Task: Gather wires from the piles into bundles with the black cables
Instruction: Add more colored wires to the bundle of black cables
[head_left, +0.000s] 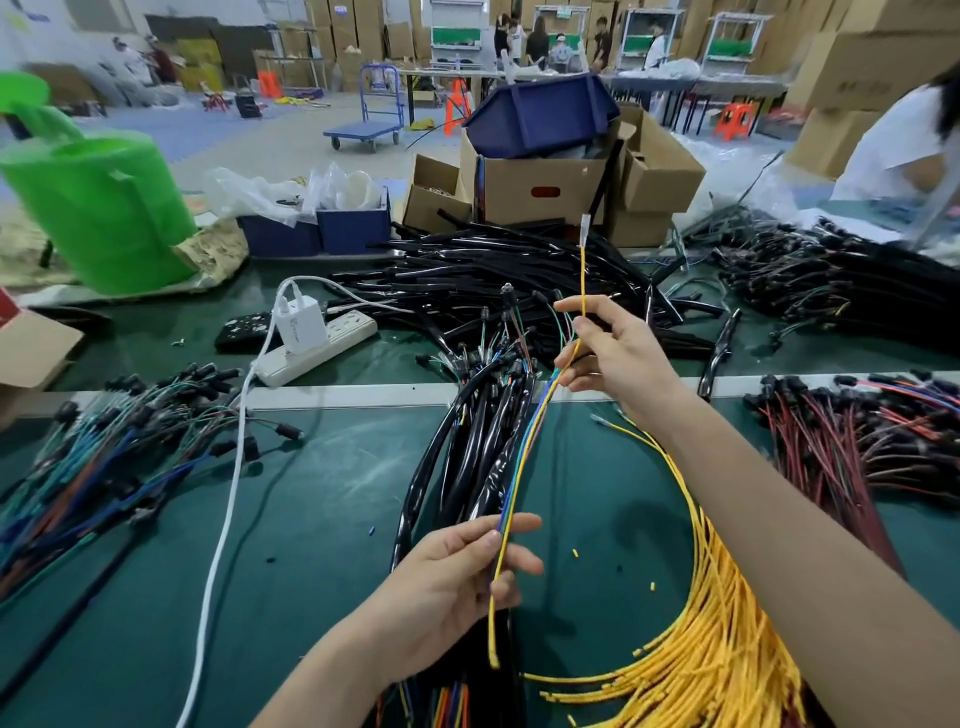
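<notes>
1. Two hands are pinching one yellow wire (583, 275), fingers (467, 538) closed on it: left hand (447, 571) at 6 o'clock, right hand (618, 353) at 1 o'clock.
2. The black cables (467, 457) beneath are leaving frame at 6 o'clock.

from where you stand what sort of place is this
Most likely a factory floor for wire assembly: a green workbench covered in sorted piles of yellow wires and black cables, cardboard boxes stacked high behind, and other workers at tables in the back.
</notes>
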